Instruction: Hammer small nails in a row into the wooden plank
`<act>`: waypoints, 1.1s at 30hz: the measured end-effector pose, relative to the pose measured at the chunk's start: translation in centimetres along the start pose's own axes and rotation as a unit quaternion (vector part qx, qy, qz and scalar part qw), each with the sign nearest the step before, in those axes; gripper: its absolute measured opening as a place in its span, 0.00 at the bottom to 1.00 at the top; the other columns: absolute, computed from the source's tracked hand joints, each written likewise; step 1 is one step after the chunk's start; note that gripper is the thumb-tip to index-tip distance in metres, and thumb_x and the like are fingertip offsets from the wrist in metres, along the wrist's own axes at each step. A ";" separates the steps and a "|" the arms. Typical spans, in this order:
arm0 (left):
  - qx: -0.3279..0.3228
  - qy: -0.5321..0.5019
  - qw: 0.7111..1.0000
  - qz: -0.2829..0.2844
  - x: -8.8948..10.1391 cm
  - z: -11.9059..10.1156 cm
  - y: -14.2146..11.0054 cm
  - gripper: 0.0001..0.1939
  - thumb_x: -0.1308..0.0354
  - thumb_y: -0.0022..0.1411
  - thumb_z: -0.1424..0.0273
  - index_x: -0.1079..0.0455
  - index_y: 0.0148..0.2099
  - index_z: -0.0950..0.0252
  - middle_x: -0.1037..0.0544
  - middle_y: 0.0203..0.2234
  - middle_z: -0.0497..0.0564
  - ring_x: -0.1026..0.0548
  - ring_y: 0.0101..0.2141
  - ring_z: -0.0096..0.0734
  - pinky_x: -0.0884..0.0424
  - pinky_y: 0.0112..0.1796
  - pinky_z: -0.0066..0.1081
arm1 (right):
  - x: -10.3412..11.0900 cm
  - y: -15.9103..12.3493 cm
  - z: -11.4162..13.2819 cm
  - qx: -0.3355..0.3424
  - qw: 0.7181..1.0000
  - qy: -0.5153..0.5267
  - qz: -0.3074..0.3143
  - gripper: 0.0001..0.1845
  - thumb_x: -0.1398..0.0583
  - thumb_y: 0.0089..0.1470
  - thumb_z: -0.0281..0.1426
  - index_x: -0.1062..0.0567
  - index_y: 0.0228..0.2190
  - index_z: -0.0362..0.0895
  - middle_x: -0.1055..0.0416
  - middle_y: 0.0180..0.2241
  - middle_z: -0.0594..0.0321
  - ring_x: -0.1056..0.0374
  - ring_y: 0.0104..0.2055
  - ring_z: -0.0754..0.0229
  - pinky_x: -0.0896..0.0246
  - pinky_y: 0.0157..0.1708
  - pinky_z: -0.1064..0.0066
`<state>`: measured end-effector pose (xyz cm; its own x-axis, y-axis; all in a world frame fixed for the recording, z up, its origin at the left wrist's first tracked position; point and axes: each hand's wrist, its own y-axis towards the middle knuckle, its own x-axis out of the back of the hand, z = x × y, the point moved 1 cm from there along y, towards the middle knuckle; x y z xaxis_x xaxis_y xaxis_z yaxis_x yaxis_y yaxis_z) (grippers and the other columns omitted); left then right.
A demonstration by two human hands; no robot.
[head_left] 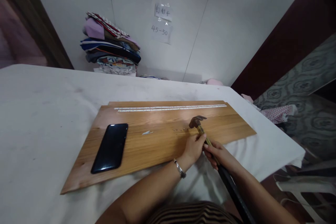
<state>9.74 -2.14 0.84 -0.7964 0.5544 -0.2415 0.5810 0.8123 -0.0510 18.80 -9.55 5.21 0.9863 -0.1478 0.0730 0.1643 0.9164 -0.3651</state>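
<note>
Desk is carrying a wooden board, and a cloth stack is standing at its rear. A hammer is slanting across the board's near edge; the right hand is wrapping its fingers around it, the left hand pinching nearer the head. A black phone is occupying the board's left end. Upper sheet is reading "钉钉子", lower sheet "45-50". Loose nails are lying beyond the phone's right side.

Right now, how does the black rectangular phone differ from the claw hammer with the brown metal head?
The black rectangular phone is flat and glossy; the claw hammer is long and narrow, with a dull brown head. The phone lies on the brown wooden board; the hammer slants in the person's right hand. Both show black.
</note>
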 end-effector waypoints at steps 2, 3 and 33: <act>-0.001 -0.002 1.000 0.000 0.0 -0.1 0.0 0.19 0.48 0.58 0.55 0.33 0.26 0.66 0.29 0.22 0.49 0.33 0.25 0.29 0.37 0.29 0.30 | 0.0 0.0 0.1 -0.001 1.000 0.001 0.003 0.24 0.36 0.45 0.51 0.38 0.25 0.46 0.41 0.14 0.77 0.50 0.09 0.73 0.49 0.06 0.80; 0.001 -0.005 1.000 0.000 0.1 -0.1 0.0 0.19 0.48 0.58 0.56 0.33 0.26 0.66 0.29 0.22 0.49 0.33 0.25 0.29 0.37 0.29 0.30 | 0.0 0.0 0.1 -0.003 1.000 0.003 0.006 0.24 0.36 0.45 0.50 0.38 0.25 0.46 0.41 0.14 0.77 0.51 0.09 0.73 0.49 0.06 0.80; 0.013 -0.024 1.000 0.001 0.1 0.4 0.0 0.20 0.47 0.58 0.53 0.32 0.27 0.66 0.27 0.23 0.50 0.31 0.26 0.30 0.36 0.30 0.30 | 0.4 0.4 -0.4 -0.012 1.000 0.002 0.022 0.23 0.36 0.46 0.50 0.37 0.26 0.46 0.40 0.16 0.77 0.50 0.10 0.73 0.49 0.06 0.80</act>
<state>9.74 -2.17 0.45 -0.7873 0.5454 -0.2876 0.5865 0.8063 -0.0765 19.31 -9.44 4.70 0.9927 -0.1083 0.0524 0.1202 0.9131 -0.3896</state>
